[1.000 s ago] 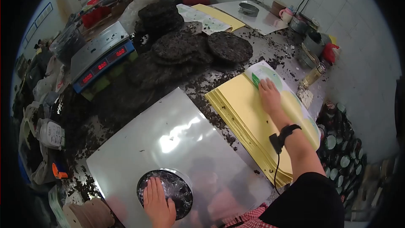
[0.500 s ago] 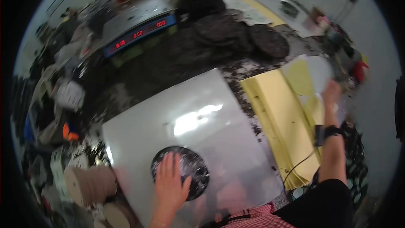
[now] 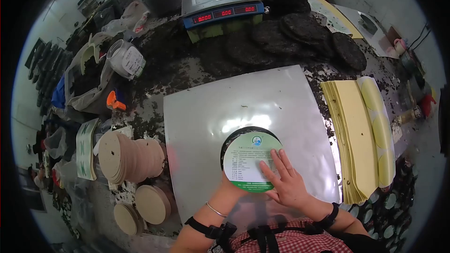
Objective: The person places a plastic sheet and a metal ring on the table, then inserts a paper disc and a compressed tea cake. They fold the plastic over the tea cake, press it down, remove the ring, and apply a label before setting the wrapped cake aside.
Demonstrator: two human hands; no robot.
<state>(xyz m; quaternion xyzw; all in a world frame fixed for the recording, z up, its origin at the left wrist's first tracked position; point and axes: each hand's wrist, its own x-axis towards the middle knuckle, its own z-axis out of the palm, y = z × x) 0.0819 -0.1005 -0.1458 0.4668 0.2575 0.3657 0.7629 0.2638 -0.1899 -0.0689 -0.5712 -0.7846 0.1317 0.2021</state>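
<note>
A round white label with a green edge and printed text (image 3: 246, 159) lies over a black, shiny-wrapped round disc (image 3: 227, 141), whose dark rim shows at the top and left. My right hand (image 3: 291, 185) rests on the label's right side, with fingers spread. My left hand (image 3: 229, 188) is at the lower left of the disc. Its fingers are hidden behind the label, so its grip cannot be seen. Beneath them is a shiny metal sheet (image 3: 199, 112).
Yellow backing sheets (image 3: 351, 131) with a curled sheet of round labels (image 3: 382, 136) lie at right. Stacks of beige discs (image 3: 133, 157) stand left. Behind are a digital scale (image 3: 222, 11), dark round cakes (image 3: 304, 30), a plastic jar (image 3: 126, 60) and an orange-handled tool (image 3: 115, 100).
My right hand has come from the label sheet at right onto the disc, and a label now covers most of it. My left hand has shifted from the disc's top to its lower-left side.
</note>
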